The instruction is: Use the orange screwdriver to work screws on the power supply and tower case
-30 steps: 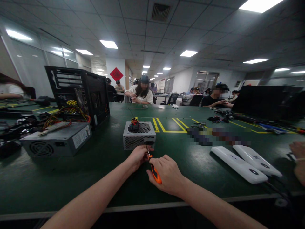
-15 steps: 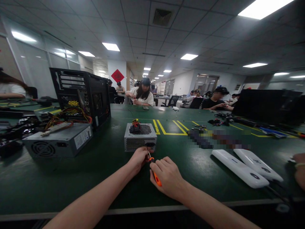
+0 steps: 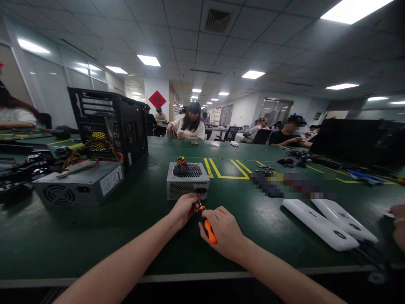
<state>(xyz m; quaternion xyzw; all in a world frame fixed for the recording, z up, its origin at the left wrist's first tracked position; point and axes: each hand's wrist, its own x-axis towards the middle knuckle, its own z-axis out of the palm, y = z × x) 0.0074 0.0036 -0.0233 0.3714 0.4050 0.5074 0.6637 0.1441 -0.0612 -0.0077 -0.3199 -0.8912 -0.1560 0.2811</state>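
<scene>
A grey metal power supply point(image 3: 186, 189) stands on the green table in front of me, a dark bundle of cables point(image 3: 180, 167) on its perforated top. My right hand point(image 3: 223, 230) is closed around the orange and black handle of a screwdriver point(image 3: 209, 232). The thin shaft points up and away toward the lower right of the power supply's front face, near its black socket point(image 3: 200, 191). My left hand point(image 3: 186, 207) is at that face, its fingers pinched together beside the shaft's end. What lies between those fingertips, and the screwdriver's tip, is hidden.
At the left, a second power supply point(image 3: 79, 185) with loose wires sits before a black computer case point(image 3: 109, 126). Two white devices point(image 3: 319, 223) lie at the right, with cables and tools point(image 3: 294, 162) behind. A co-worker point(image 3: 190, 122) sits across the table; another person's hand point(image 3: 398, 223) shows at the right edge.
My right hand's grip has shifted on the screwdriver, and more of the orange handle shows. My left hand stays at the power supply's front. The view has moved slightly.
</scene>
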